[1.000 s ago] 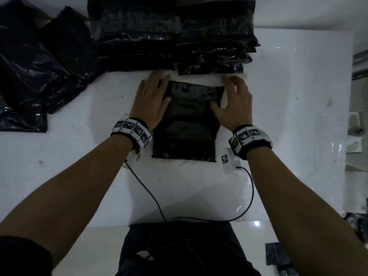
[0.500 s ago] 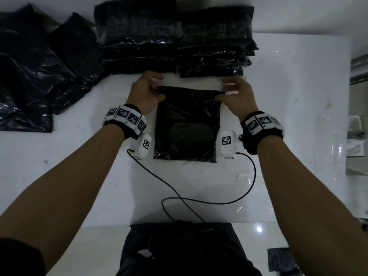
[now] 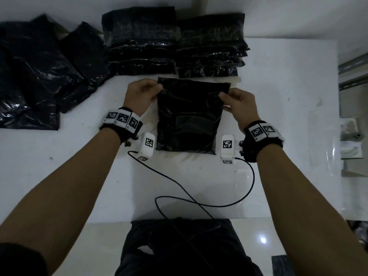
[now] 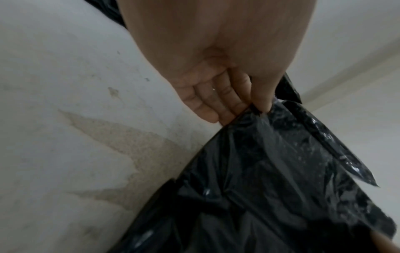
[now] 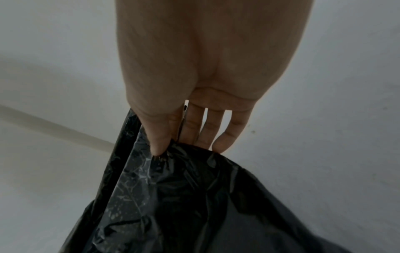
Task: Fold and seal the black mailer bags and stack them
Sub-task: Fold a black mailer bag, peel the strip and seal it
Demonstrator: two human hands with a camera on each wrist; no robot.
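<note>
A black mailer bag lies in the middle of the white table, its far end lifted. My left hand pinches the bag's top left corner between thumb and fingers; the left wrist view shows that pinch on the bag by my left hand. My right hand pinches the top right corner, with the thumb on top of the bag under my right hand. Two stacks of sealed black bags stand behind, one on the left and one on the right.
A heap of loose black bags covers the table's far left. A black cable loops across the table's near part from the wrist cameras. A metal rail and small grey items sit beyond the right edge.
Both hands went from lying flat on the bag's upper part to pinching its top corners, and they have lifted that end. The white strip at the top is no longer visible.
</note>
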